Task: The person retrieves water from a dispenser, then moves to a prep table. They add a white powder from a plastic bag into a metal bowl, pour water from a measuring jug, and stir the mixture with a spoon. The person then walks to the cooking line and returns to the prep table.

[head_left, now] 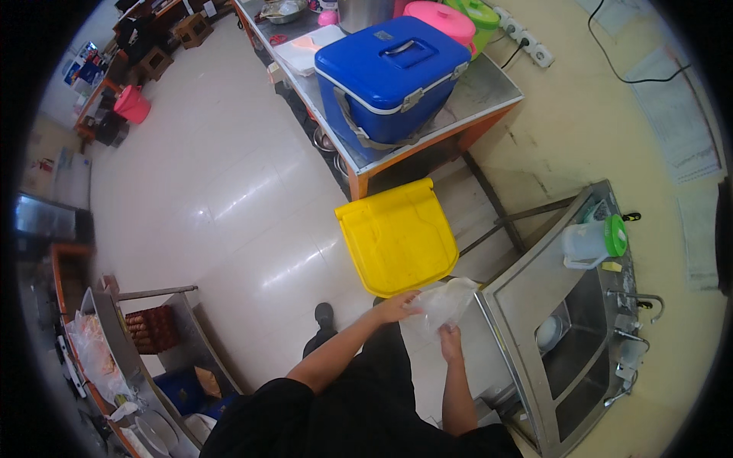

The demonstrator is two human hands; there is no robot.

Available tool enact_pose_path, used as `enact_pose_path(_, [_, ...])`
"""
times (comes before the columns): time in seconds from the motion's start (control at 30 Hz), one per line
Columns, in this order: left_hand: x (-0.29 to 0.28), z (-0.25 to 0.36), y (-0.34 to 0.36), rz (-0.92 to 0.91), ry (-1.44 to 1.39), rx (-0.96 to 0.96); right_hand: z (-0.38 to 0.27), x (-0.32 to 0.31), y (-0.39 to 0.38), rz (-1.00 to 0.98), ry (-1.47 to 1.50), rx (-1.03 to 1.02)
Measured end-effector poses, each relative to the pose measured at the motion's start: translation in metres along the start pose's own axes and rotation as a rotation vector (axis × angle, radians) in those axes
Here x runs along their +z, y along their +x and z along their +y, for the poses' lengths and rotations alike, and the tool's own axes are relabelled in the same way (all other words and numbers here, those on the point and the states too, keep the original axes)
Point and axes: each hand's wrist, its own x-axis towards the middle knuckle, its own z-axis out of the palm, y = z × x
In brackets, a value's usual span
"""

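A clear, thin plastic bag [449,299] hangs between my hands, just left of the steel sink counter. My left hand [397,308] is closed on its left side, with the fingers partly behind the plastic. Lower down, my right hand [451,341] pinches the bag's near edge, thumb up. Directly beyond the hands is the yellow lid [397,238] of a bin, which lies closed; the bag's left part is close to its near edge. I cannot make out anything inside the bag.
A steel sink [584,328] with taps stands at the right, a green-lidded jug [592,242] on its far end. Ahead, a blue cooler box [391,72] sits on a metal-topped table [489,95]. Shelving with a red egg-tray stack [153,330] is at the left.
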Motion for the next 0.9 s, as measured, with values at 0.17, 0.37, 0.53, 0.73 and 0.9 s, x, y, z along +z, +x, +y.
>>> enact_pose_path(0.17, [-0.063,-0.027,-0.078,0.059,-0.389,-0.252,0.038,0.020,0.029,0.428,-0.074,-0.065])
enact_pose_path(0.37, [-0.105,-0.124,-0.268,0.622,-0.357,-0.648,0.063,0.082,0.087,0.591,-0.187,-0.042])
enact_pose_path(0.53, [-0.069,-0.199,-0.399,0.894,-0.489,-1.047,0.054,0.129,0.176,0.545,0.125,-0.099])
enact_pose_path(0.73, [-0.011,-0.223,-0.419,0.722,-0.641,-1.074,0.058,0.134,0.205,0.536,-0.230,0.291])
enact_pose_path(0.9, [0.006,-0.209,-0.372,0.750,-0.684,-0.938,0.069,0.119,0.191,0.633,0.223,0.601])
